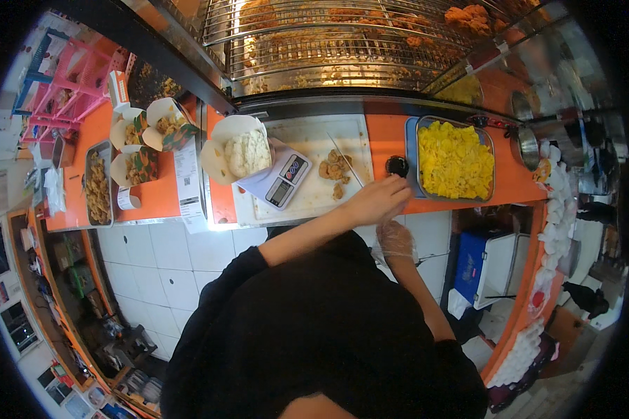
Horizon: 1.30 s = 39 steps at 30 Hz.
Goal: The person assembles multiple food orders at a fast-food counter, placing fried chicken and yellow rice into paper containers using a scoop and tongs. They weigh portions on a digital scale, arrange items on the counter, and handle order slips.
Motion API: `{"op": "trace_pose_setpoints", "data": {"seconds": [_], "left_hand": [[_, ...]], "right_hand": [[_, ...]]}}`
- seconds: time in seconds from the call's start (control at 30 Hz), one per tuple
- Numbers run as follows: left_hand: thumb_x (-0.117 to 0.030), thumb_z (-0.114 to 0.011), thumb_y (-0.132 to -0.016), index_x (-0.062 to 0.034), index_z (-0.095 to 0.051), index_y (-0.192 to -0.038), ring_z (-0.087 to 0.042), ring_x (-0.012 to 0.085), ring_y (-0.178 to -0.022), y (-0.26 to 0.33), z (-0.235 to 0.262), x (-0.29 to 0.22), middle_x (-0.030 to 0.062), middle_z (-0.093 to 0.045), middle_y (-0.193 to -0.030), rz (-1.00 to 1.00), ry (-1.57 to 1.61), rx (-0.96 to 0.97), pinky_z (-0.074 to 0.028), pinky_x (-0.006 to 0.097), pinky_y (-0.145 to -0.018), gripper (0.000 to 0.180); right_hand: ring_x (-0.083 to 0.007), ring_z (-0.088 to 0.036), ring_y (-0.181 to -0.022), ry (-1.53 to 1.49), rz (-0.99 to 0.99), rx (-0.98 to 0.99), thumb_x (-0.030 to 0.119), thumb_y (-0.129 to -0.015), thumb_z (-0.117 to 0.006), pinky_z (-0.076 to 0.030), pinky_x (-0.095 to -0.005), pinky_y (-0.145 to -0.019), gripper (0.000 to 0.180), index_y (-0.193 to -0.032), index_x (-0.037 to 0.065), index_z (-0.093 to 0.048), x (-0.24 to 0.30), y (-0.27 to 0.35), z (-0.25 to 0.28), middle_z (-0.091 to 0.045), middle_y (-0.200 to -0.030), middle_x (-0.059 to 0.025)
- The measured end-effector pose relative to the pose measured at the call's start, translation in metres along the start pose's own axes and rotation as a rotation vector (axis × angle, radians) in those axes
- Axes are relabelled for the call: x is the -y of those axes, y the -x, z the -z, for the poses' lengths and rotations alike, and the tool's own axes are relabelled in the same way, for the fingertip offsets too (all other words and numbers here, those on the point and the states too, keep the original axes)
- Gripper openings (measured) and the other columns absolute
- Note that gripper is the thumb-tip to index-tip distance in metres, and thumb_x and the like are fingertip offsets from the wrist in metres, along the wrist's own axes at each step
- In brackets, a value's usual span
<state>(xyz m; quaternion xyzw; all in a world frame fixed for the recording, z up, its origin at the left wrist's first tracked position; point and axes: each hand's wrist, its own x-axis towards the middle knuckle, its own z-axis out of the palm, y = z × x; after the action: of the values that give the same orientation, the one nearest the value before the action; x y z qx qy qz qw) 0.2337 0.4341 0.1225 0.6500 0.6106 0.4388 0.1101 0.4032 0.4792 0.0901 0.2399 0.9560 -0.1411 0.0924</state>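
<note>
My left hand (383, 200) reaches across my front over the counter edge, fingers bent together beside a small round black object (397, 166). Whatever lies under its fingertips is hidden. Just below it, my right hand (395, 239) wears a clear plastic glove and hangs at the edge; its fingers are blurred. Left of the hands, pieces of fried chicken (335, 166) and a long knife (346, 160) lie on a white cutting board (307, 201). A paper box of white rice (247, 153) sits on a digital kitchen scale (284, 183) at the board's left side.
A metal tray of yellow scrambled egg (456, 160) stands to the right. Filled paper boxes (138, 166) and a tray of fried pieces (99, 183) are at the left. A lit glass case with wire racks (342, 49) rises behind. An open blue cooler (473, 269) sits below right.
</note>
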Motion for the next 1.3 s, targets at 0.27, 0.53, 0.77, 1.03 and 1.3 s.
{"op": "trace_pose_setpoints", "data": {"seconds": [0.27, 0.53, 0.77, 1.03, 1.3], "left_hand": [[-0.021, -0.055, -0.091, -0.0041, -0.055, -0.106, -0.058, 0.0333, -0.101, -0.012, -0.012, 0.049, 0.0138, -0.058, -0.103, 0.152, 0.048, 0.137, -0.050, 0.043, -0.083, 0.023], [-0.022, -0.054, -0.093, -0.0056, -0.055, -0.110, -0.058, 0.0334, -0.102, -0.006, 0.002, 0.070, 0.0137, -0.059, -0.105, 0.108, -0.071, 0.136, -0.050, 0.042, -0.085, 0.024], [-0.021, -0.059, -0.090, -0.0045, -0.054, -0.112, -0.058, 0.0324, -0.105, -0.007, 0.013, 0.043, 0.0132, -0.059, -0.107, 0.110, -0.106, 0.068, -0.050, 0.041, -0.088, 0.028], [-0.021, -0.059, -0.089, -0.0061, -0.054, -0.114, -0.057, 0.0321, -0.106, 0.001, 0.012, 0.047, 0.0127, -0.059, -0.108, 0.117, -0.040, 0.059, -0.048, 0.042, -0.090, 0.029], [-0.022, -0.059, -0.089, -0.0062, -0.055, -0.113, -0.057, 0.0324, -0.106, 0.000, 0.002, 0.062, 0.0134, -0.058, -0.107, 0.161, 0.033, 0.120, -0.048, 0.042, -0.089, 0.029]], "right_hand": [[-0.0406, -0.065, -0.062, -0.109, -0.048, 0.004, 0.016, -0.093, -0.051, -0.050, -0.0522, -0.054, 0.018, -0.103, 0.002, -0.055, 0.007, -0.015, 0.008, -0.063, -0.068, -0.0235], [-0.0404, -0.064, -0.059, 0.000, -0.023, -0.055, 0.012, -0.090, -0.052, -0.051, -0.0506, -0.051, 0.031, -0.120, 0.006, -0.054, 0.015, -0.044, -0.021, -0.062, -0.064, -0.0218], [-0.0421, -0.062, -0.056, -0.121, 0.064, -0.086, 0.020, -0.092, -0.054, -0.048, -0.0537, -0.050, 0.032, -0.122, 0.010, -0.055, 0.010, -0.026, -0.005, -0.061, -0.062, -0.0223], [-0.0431, -0.064, -0.061, -0.039, -0.056, 0.066, 0.022, -0.093, -0.053, -0.049, -0.0547, -0.053, 0.034, -0.124, 0.011, -0.052, 0.022, -0.024, -0.002, -0.062, -0.067, -0.0235], [-0.0401, -0.066, -0.066, -0.059, -0.073, 0.098, 0.018, -0.092, -0.054, -0.052, -0.0524, -0.057, 0.035, -0.125, 0.010, -0.050, 0.024, -0.027, -0.001, -0.064, -0.071, -0.0226]]}}
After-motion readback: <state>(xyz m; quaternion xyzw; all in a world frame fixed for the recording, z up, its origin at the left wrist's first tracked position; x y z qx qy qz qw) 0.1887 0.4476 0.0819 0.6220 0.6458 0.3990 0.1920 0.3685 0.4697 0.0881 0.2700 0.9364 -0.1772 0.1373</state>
